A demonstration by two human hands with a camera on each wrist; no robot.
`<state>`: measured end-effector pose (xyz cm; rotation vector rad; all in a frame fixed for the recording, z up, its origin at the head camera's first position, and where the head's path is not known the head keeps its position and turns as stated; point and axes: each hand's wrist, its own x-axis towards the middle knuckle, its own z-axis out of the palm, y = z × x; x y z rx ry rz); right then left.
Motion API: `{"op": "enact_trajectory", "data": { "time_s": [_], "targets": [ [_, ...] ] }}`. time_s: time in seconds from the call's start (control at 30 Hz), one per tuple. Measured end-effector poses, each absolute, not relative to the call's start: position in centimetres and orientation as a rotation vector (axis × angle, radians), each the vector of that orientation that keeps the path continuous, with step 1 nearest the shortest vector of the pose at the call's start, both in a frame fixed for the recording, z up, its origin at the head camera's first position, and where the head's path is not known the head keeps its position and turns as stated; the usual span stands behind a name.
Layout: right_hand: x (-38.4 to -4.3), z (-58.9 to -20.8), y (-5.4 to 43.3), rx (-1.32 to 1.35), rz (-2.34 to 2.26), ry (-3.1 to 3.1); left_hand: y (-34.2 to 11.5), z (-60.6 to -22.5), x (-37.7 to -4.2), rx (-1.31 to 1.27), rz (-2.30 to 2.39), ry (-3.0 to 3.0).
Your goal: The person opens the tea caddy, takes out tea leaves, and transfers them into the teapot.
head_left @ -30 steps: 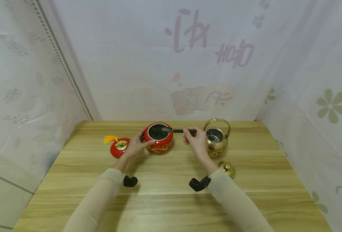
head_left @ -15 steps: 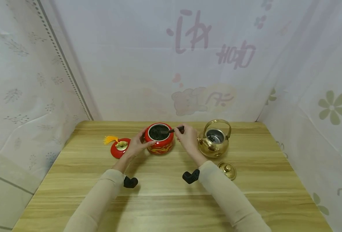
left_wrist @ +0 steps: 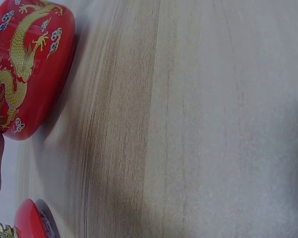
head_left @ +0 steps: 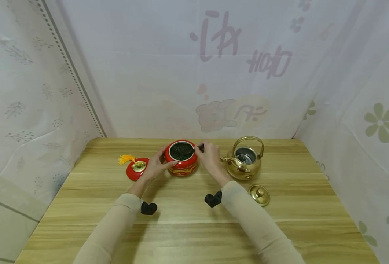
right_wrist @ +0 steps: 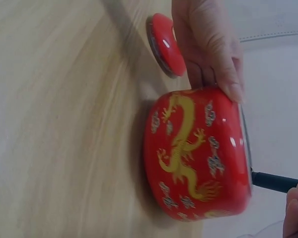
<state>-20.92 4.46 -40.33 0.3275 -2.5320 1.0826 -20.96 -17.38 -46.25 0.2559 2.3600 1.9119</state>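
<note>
A red jar (head_left: 183, 170) with a golden dragon stands on the table, filled with dark tea leaves (head_left: 182, 150). My left hand (head_left: 154, 165) grips its left side, thumb at the front of the rim. At the jar's right edge, my right hand (head_left: 210, 158) pinches a spoon by its black handle (right_wrist: 275, 182). The spoon's bowl is hidden among the leaves and inside the jar. In the right wrist view, the handle runs over the rim into the mouth. A brass teapot (head_left: 242, 171), uncovered, stands right of that hand with some leaves inside.
Left of the jar lies its red lid (head_left: 134, 174) with a yellow tassel (head_left: 126, 159). The teapot's brass lid (head_left: 259, 195) lies in front of the pot. A printed curtain (head_left: 148, 73) hangs behind the wooden table (head_left: 181, 234).
My right hand has moved left from beside the teapot to the jar's edge. The spoon's bowl has gone down into the leaves. My left hand has stayed on the jar.
</note>
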Motion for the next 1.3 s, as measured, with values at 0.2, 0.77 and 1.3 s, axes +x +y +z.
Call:
{"op": "enact_trajectory", "data": {
  "time_s": [0.2,0.77,1.3],
  "targets": [
    [-20.9,-41.3,3.9,0.288,1.196,-2.491,-17.4,-46.2,-21.0,0.274,1.918,2.356],
    [-21.4,-43.6,2.4,0.098,1.668,-2.361,-17.4,-46.3,-21.0,0.252,1.901,2.375],
    [-21.5,-44.4,2.0,-0.063,1.894,-2.306,-17.4,-46.5,-21.1,0.260,1.909,2.361]
  ]
}}
